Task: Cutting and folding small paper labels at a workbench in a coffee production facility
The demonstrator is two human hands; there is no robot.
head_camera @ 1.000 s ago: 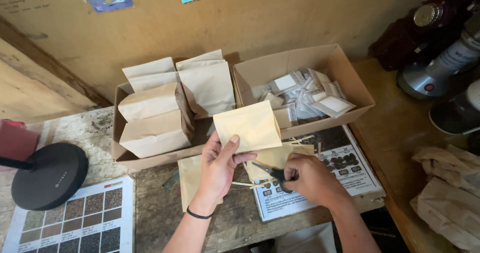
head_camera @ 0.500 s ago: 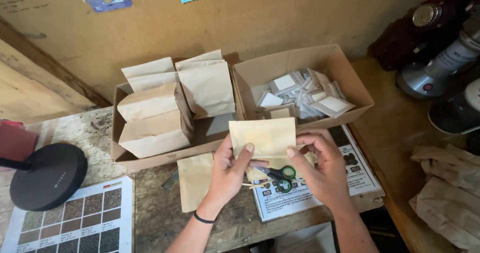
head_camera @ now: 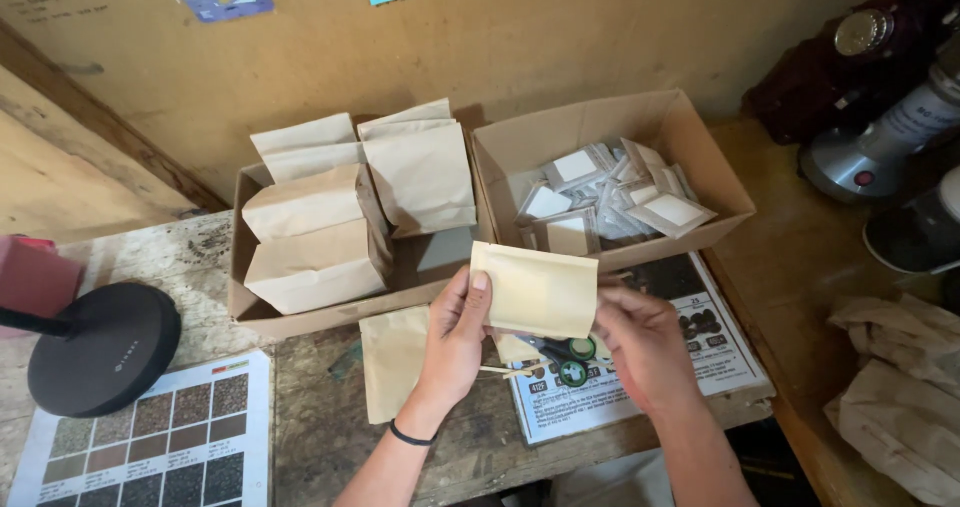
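Pinched between both hands, a small flat kraft pouch (head_camera: 535,290) is held level above the worktable (head_camera: 320,437), just in front of the two cardboard boxes: the left hand (head_camera: 455,332) grips its left edge with thumb on the near face and fingers behind, the right hand (head_camera: 640,342) holds its right lower corner, fingers curled so the exact contact cannot be told. Progress, judged from the layout: the left box (head_camera: 250,312) already carries upright kraft bags (head_camera: 315,232), the right box (head_camera: 700,157) holds small flat white-windowed sachets (head_camera: 600,202), and the pouch in hand appears flat and unfilled, so most of the handling of this one looks undone. A second flat pouch (head_camera: 392,362) lies on the table under the left wrist. Green-handled scissors (head_camera: 570,359) rest on a printed sheet (head_camera: 640,382) beneath the hands. Against the earlier frames: a second ago the pouch was held tilted by the left hand alone while the right hand lay on the scissors; since then the scissors have been let go, the right hand has been brought onto the pouch, and the pouch has been turned level.
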